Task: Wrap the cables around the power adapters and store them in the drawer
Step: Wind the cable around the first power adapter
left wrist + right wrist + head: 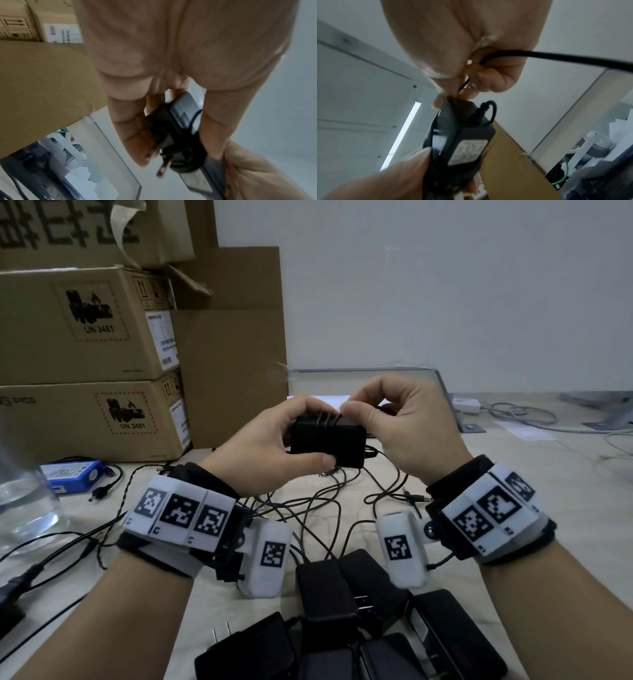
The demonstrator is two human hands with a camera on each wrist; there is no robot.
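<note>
My left hand (291, 440) grips a black power adapter (329, 445) above the table, thumb under it and fingers over its far side. Several turns of its thin black cable (329, 419) lie round the body. My right hand (370, 412) pinches that cable at the adapter's top right edge. In the left wrist view the adapter (173, 129) sits between fingers and thumb, its plug prongs (162, 169) pointing down. In the right wrist view the cable (556, 56) runs out of my curled fingers and the adapter's label (467, 152) faces the camera. No drawer is in view.
Several more black adapters (342, 611) lie at the near table edge with loose cables (325, 508) tangled behind them. Stacked cardboard boxes (85, 354) stand at the left. A blue battery pack (73, 475) and a clear bottle (24, 501) are at the far left.
</note>
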